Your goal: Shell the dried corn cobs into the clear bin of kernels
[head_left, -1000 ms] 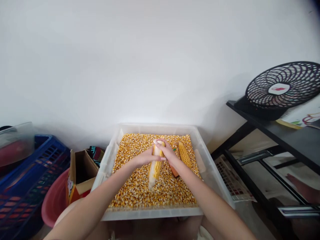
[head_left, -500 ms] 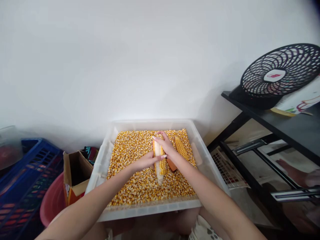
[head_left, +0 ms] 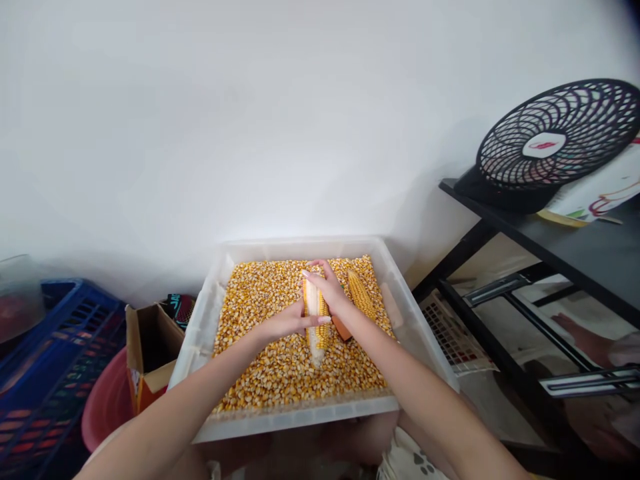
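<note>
While left hand (head_left: 289,321) curls round corncob (head_left: 315,305) | right hand (head_left: 331,291) clasps far end

Bare forearms (head_left: 214,383), cream paw-print garment (head_left: 406,459)

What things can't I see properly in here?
In the head view:
- Orange object: the right hand and wrist cover part, so I can't tell what it is.
- Held cob: its underside faces away; it also hides some fingers of the left hand.
- Cardboard box: inside too dark.
- Fan: cut off by the right edge.
</note>
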Demonstrator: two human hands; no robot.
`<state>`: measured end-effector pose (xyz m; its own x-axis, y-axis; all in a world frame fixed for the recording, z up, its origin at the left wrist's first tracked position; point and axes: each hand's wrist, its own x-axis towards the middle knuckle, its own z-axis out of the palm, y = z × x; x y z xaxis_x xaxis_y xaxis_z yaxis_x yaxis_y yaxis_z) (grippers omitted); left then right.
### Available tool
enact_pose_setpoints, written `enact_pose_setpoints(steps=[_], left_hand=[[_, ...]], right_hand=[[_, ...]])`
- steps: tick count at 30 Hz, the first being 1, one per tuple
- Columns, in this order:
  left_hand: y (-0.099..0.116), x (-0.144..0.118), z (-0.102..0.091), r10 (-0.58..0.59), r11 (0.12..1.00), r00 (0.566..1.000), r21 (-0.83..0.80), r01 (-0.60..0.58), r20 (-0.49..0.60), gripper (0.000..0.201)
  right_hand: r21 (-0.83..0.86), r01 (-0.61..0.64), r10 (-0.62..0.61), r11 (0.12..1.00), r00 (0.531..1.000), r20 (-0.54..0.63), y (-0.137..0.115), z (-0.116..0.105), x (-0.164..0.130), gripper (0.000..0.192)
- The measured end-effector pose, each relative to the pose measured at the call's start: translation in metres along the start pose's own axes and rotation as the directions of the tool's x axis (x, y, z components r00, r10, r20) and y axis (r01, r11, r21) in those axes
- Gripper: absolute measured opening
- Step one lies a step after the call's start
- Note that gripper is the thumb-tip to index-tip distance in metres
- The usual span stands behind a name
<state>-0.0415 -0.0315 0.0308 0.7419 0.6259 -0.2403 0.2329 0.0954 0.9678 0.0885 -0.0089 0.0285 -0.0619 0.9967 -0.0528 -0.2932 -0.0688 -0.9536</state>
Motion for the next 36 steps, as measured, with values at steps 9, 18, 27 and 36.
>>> enact_pose_setpoints(steps=[9, 18, 27, 36], left_hand=[[0.003, -0.003, -0.005, -0.031, 0.999, 0.998, -0.012, 0.031, 0.055, 0.053], [0.005, 0.001, 0.000, -0.012, 0.999, 1.000, 0.036, 0.012, 0.003, 0.057], [0.003, -0.003, -0.004, -0.044, 0.998, 0.994, -0.030, 0.048, 0.104, 0.057], [0.002, 0.001, 0.000, 0.032, 0.999, 0.999, 0.020, -0.033, 0.041, 0.072]], right_hand=[[0.015, -0.006, 0.006, 1.000, 1.000, -0.004, -0.008, 0.000, -0.001, 0.041], [-0.008, 0.031, -0.032, 0.999, 0.999, -0.038, -0.006, 0.000, 0.000, 0.039], [0.021, 0.014, -0.013, 1.000, 1.000, -0.007, -0.008, -0.003, 0.002, 0.041], [-0.010, 0.038, -0.038, 0.999, 0.997, -0.073, -0.003, -0.001, 0.002, 0.040]])
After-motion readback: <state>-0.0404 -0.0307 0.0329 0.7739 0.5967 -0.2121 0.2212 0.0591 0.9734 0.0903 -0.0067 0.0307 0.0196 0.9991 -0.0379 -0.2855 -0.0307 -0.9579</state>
